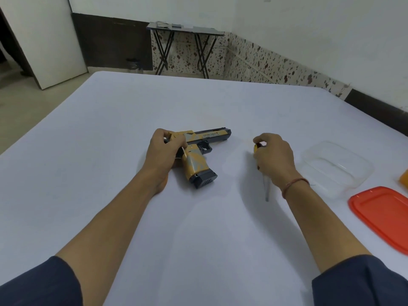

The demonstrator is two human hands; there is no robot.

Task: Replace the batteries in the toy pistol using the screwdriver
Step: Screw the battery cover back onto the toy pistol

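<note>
Now gripping pistol (207, 136) with curled left hand (164, 149) and holding screwdriver (267, 188) in curled right hand (276, 155), over big white table (110, 129), facing folding table (183, 29) by spotted wall (265, 56).

left grip (164, 149) holds toy pistol (196, 161) rear on table (110, 173) | right grip (273, 155) holds screwdriver (267, 187), shaft toward wearer

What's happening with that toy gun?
A person seems to be getting ready to open a yellow toy pistol that lies on its side on the white table. Their left hand grips its back end. Their right hand holds a screwdriver, shaft pointing back toward them, not touching the pistol yet. A clear container and a red lid sit to the right.
</note>
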